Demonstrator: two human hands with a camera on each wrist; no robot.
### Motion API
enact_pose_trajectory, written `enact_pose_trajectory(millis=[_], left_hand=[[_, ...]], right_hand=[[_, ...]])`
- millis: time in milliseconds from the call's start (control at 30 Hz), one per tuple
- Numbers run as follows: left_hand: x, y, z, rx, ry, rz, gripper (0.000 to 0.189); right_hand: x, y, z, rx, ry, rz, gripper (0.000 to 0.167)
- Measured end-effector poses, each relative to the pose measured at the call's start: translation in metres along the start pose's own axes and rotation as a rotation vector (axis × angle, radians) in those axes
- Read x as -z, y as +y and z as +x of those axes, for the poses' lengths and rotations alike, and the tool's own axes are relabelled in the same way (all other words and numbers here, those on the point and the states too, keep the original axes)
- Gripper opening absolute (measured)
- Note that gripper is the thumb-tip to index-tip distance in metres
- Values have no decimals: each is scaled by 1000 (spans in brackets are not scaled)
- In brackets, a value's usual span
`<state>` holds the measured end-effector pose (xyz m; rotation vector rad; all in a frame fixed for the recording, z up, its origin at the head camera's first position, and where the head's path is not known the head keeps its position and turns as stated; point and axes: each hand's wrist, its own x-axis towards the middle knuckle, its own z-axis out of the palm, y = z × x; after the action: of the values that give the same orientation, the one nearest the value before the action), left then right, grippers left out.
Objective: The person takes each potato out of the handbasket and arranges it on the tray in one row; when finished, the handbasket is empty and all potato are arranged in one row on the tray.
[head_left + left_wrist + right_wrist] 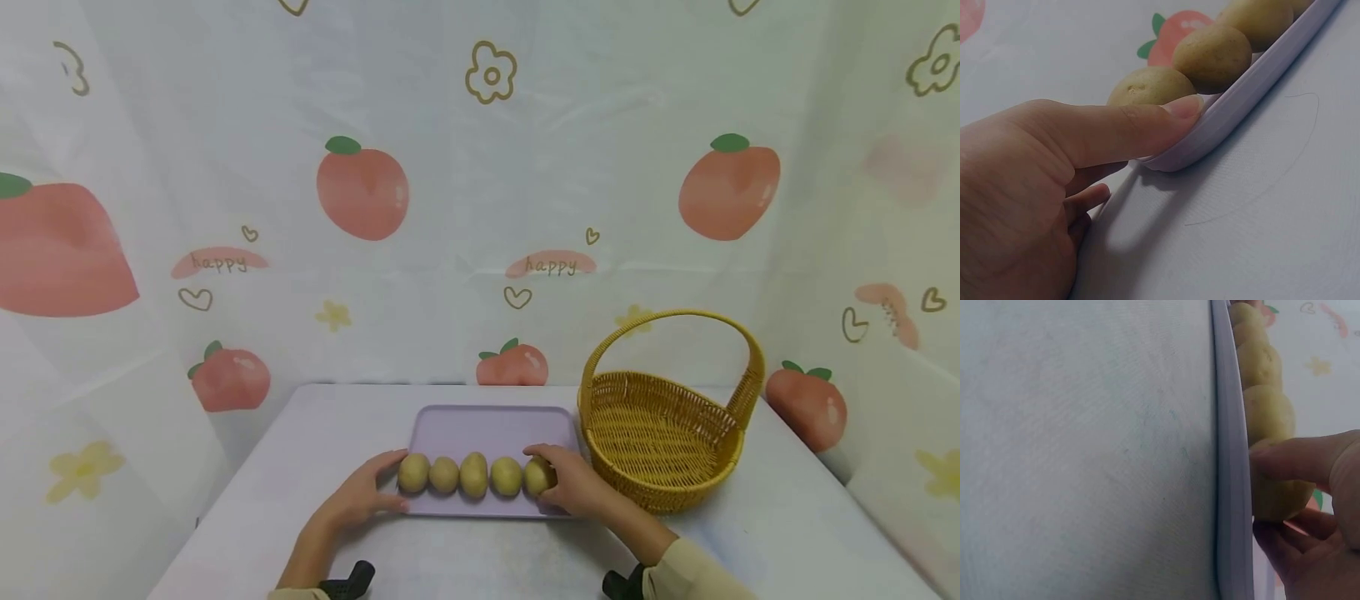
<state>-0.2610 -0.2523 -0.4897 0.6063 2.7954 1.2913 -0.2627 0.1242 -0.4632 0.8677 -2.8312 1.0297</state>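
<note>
Several potatoes stand in a row along the near side of a pale purple tray [495, 427]. At the row's right end, my right hand [576, 483] grips the last potato [537, 477], thumb on its near side and fingers round the far side. My left hand [362, 493] is at the tray's left end, its thumb and forefinger spread on either side of the leftmost potato [414, 473]. In the left wrist view the straight thumb [1135, 128] overlaps the tray's corner and the lower part of that potato [1150, 87]. Its other fingers are partly hidden behind the thumb.
A yellow woven basket [660, 492] with a tall arched handle stands just right of the tray, beside my right forearm. The white table [337, 425] reaches back to a fruit-printed cloth backdrop [442, 317], which also hangs along both sides.
</note>
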Motion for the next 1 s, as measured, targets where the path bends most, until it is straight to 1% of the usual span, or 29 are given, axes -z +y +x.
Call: enact_pose_trajectory(millis=[100, 333, 600, 767, 867, 1000], left_hand=[[0, -1, 0, 0, -1, -8, 86], [0, 0, -1, 28, 2, -2, 86], [0, 2, -1, 22, 3, -14, 86], [0, 2, 1, 8, 2, -10, 86], [1, 1, 1, 3, -1, -7, 86], [1, 1, -1, -5, -2, -7, 86]], right_hand=[[-2, 2, 1, 9, 0, 26, 65], [-3, 5, 1, 5, -8, 71, 64], [-2, 7, -1, 4, -23, 94, 69], [-1, 7, -6, -8, 0, 133, 71], [1, 7, -11, 5, 26, 116, 71], [7, 3, -24, 51, 75, 48, 66]])
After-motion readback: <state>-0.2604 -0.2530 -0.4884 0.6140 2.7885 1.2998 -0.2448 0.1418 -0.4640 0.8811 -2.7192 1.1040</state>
